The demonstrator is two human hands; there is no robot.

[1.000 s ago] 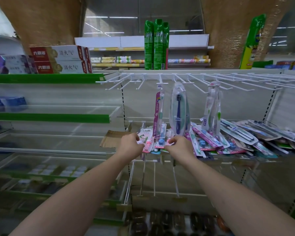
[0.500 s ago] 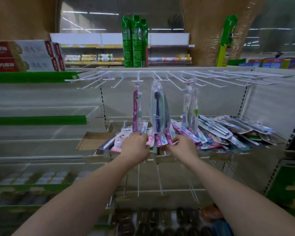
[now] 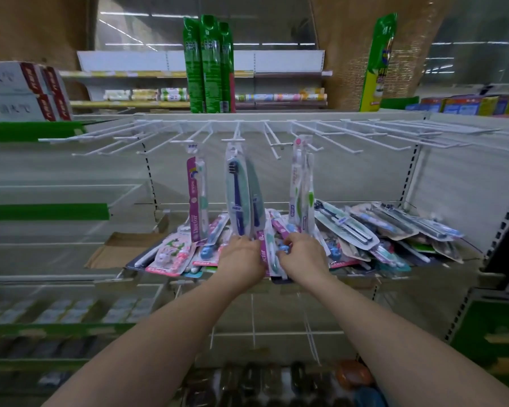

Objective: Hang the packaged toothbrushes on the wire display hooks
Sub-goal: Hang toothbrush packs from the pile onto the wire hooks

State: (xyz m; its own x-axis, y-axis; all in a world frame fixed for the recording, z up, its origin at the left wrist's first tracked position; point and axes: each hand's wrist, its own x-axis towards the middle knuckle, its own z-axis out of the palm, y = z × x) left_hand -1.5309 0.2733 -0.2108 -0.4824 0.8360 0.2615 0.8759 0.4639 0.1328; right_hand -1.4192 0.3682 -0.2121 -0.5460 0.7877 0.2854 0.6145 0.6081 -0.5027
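Seemingly both hands (image 3: 272, 257) on half-hidden pack (image 3: 265, 255)

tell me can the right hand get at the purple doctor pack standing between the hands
Probably yes. The right hand is right beside the purple pack, with nothing between them; the left hand touches its other side, and whether it grips it is unclear.

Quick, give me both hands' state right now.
Left hand: curled, gripping a purple toothbrush pack in the pile.
Right hand: curled on the same pack's other side.
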